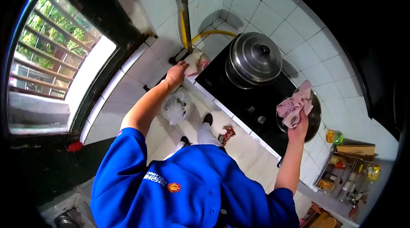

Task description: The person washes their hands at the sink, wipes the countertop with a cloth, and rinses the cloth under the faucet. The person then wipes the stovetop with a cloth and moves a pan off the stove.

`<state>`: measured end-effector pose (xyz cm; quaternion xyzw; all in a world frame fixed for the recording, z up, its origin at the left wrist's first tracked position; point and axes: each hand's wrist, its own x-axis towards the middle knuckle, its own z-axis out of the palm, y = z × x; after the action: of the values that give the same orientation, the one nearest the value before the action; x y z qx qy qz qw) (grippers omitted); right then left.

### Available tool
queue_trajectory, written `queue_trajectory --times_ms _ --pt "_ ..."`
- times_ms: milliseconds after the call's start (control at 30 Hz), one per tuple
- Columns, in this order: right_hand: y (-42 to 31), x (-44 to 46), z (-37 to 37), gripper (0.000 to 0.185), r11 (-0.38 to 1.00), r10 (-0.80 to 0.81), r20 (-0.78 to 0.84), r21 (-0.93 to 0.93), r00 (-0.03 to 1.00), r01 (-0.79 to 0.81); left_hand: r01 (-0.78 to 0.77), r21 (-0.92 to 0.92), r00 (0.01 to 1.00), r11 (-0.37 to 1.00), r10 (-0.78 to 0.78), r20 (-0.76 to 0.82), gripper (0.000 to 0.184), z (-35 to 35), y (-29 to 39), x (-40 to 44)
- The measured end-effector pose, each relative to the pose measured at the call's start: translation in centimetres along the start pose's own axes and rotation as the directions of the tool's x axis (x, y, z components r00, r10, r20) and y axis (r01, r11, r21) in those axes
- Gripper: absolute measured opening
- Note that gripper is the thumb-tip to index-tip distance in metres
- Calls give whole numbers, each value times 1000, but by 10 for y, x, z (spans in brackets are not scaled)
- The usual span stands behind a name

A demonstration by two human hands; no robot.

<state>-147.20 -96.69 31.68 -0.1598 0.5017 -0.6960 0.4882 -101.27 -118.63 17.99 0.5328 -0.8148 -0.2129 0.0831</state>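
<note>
My right hand (300, 126) is closed around a crumpled pink cloth (294, 105), held over the dark round pan (315, 115) at the right end of the black stove (259, 103). Part of the pan is covered by the cloth and hand. At the stove's left corner, my left hand (176, 74) has its fingers drawn together at the edge of a white and pink cloth (195, 63); the fingertips are partly hidden. A lidded metal pot (253, 59) stands on the back of the stove, between both hands.
Below my left arm is a clear plastic bag (177, 107). A red patterned piece (226, 135) lies on the floor by my feet. A utensil rack (348, 181) stands at the right, and a yellow hose (213, 33) runs behind the stove. A barred window (53, 53) is at the left.
</note>
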Motion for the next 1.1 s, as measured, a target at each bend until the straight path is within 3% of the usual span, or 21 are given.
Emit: queue_trajectory --times_ms 133,233,300,400,433,533,633,700,767,833,867,900,967,1033,1100 --pt "-2 40 -4 32 997 69 -25 44 997 -67 -138 225 989 964 122 87 45 22 -9 49" --pt "-7 51 5 31 994 105 -133 50 986 -99 -144 296 969 944 73 236 53 40 -14 79" --pt "-10 61 6 31 994 111 -174 23 978 -109 -144 347 968 927 59 244 51 48 -10 92" --pt "-16 61 15 30 996 85 -106 -17 991 -87 -155 461 941 874 -11 338 42 49 -2 105" --pt "-16 61 17 30 996 80 -124 -16 989 -83 -19 428 963 904 -99 252 30 60 -5 111" --pt "-18 58 30 28 995 96 -140 32 986 -93 -22 475 948 880 -133 290 24 67 -9 117" --pt "-13 56 27 29 997 73 -170 28 983 -69 -89 440 979 893 -2 203 20 83 -30 118" --pt "-8 55 24 29 998 61 -189 20 980 -58 24 444 973 896 -124 197 22 69 -24 113" --pt "-4 50 24 29 999 50 -166 21 985 -47 27 428 981 903 -107 163 24 37 -2 100" --pt "0 43 32 31 1000 2 -181 -4 983 -3 150 266 989 952 -139 -60 22 15 13 88" --pt "6 40 31 32 1000 2 -213 -12 977 -5 81 99 979 992 -61 -195 21 11 5 81" --pt "12 34 29 33 1000 1 -246 -22 969 -7 69 100 981 993 -49 -187 21 5 0 75" --pt "31 18 27 37 998 31 -300 -36 953 -43 114 -315 963 942 -182 -196 18 -11 2 61" --pt "61 2 12 36 920 100 -335 -329 937 -216 99 -671 962 735 -244 -125 17 -34 25 41" --pt "95 -22 9 31 894 104 -288 -393 952 -217 236 -612 952 755 -307 -12 17 -35 14 20"
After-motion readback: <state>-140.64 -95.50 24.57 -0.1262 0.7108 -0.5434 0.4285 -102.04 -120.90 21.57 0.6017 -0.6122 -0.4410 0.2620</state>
